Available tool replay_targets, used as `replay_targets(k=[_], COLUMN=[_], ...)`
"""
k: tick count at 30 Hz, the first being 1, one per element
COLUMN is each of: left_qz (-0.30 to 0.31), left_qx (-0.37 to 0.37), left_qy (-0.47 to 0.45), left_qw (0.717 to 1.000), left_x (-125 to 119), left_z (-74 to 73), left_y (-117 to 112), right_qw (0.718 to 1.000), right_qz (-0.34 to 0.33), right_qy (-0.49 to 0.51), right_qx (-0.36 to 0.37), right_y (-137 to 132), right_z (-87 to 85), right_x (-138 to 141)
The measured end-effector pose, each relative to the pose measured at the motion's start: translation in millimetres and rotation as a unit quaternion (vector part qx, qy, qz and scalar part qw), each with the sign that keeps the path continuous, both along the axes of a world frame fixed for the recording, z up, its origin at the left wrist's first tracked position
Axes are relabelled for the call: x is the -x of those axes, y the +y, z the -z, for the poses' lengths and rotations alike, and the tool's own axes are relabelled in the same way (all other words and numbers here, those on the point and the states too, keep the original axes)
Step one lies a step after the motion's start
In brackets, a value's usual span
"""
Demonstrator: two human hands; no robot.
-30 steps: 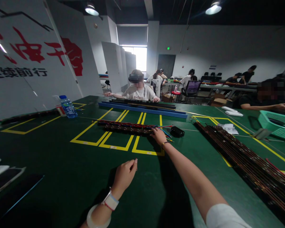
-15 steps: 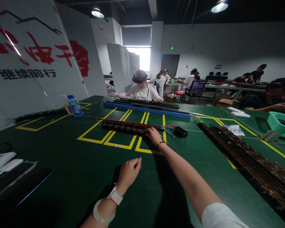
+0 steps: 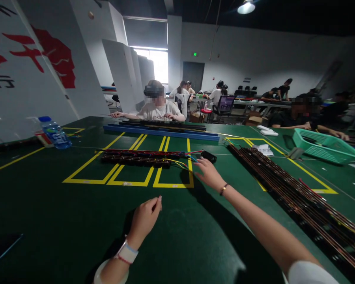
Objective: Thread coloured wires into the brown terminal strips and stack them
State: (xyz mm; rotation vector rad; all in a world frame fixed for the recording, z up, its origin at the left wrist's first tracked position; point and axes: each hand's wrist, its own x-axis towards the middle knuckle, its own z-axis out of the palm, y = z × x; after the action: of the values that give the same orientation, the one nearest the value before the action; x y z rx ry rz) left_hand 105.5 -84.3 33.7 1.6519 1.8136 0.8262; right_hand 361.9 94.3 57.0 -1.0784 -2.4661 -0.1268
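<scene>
My right hand (image 3: 207,172) reaches out over the green table (image 3: 77,221), fingers spread and holding nothing, just right of a dark bundle of strips (image 3: 136,157) with coloured wires (image 3: 183,159) at its end. A small black device (image 3: 208,156) lies just beyond the fingertips. My left hand (image 3: 144,217) rests nearer to me on the table with fingers curled closed; whether anything is in it I cannot make out.
A long pile of dark strips (image 3: 298,197) runs along the right. A teal basket (image 3: 322,146) stands at the far right, a water bottle (image 3: 53,133) at the left. A person (image 3: 156,106) sits across behind a blue rail (image 3: 162,133). Other people work farther back.
My right hand has lifted off the end of the strip bundle and moved right, fingers now spread. The view has swung to the right. My left hand has stayed put.
</scene>
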Motion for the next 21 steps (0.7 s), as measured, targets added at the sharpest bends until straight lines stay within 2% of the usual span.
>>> replay_targets(k=[3,6,9,11,13,21], left_qz=[-0.006,-0.014,-0.004,0.003,0.004,-0.017], left_qx=[-0.011,-0.015,0.007,0.02,0.031,0.036], left_qy=[0.016,0.026,0.01,0.002,-0.007,-0.034], left_qw=[1.0,0.999,1.0,1.0,0.999,0.999], left_x=[-1,-2,-2,0,1,5], left_z=[-3.1,-3.9,-1.3,1.2,3.2,2.2], left_y=[0,0,0,0,0,0], right_qw=[0.982,0.909,0.836,0.813,0.805,0.786], right_qz=[0.182,0.393,0.51,0.537,0.549,0.591], right_qy=[-0.043,-0.119,-0.19,-0.217,-0.218,-0.179], right_qx=[-0.039,-0.068,-0.069,-0.063,-0.058,-0.042], right_y=[-27,-66,-110,-132,-142,-129], right_z=[-8.0,-4.0,10.5,20.6,27.5,29.2], right_x=[-97,-187,-245,-265,-274,-278])
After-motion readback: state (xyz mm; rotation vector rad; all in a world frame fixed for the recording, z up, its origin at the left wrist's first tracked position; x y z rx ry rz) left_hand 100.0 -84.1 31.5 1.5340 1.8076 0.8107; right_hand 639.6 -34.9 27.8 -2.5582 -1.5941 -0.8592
